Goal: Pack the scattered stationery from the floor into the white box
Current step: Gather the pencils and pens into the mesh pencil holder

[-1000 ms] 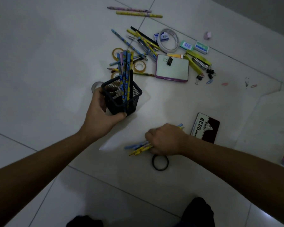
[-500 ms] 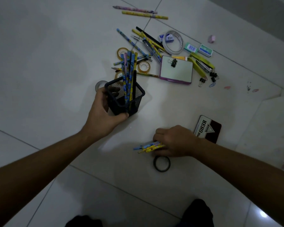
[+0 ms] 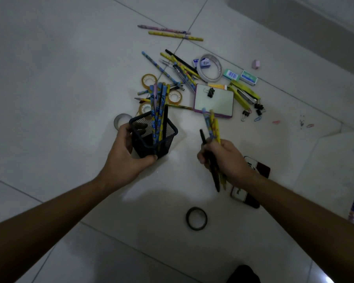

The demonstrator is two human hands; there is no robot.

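Observation:
My left hand [image 3: 127,154] grips a black mesh pen holder [image 3: 154,139] on the floor, with several blue and yellow pencils [image 3: 158,111] standing in it. To its right, my right hand [image 3: 226,160] holds a bunch of pencils and a black pen [image 3: 212,127], lifted off the floor with their tips pointing away. More pencils [image 3: 176,68], tape rolls [image 3: 149,80], a small whiteboard [image 3: 214,101], a yellow stapler [image 3: 244,93] and binder clips [image 3: 259,108] lie scattered beyond. No white box is in view.
A black tape ring [image 3: 196,218] lies on the tiles near me. A dark red "HERO" tin [image 3: 258,170] sits partly under my right wrist. Two pencils [image 3: 170,33], small staple boxes [image 3: 240,76], a pink eraser [image 3: 255,64] and a white tape hoop [image 3: 211,67] lie farther off.
My right hand has gathered the pencils off the floor and raised them upright, moving up and toward the holder. My left hand keeps its hold on the mesh holder.

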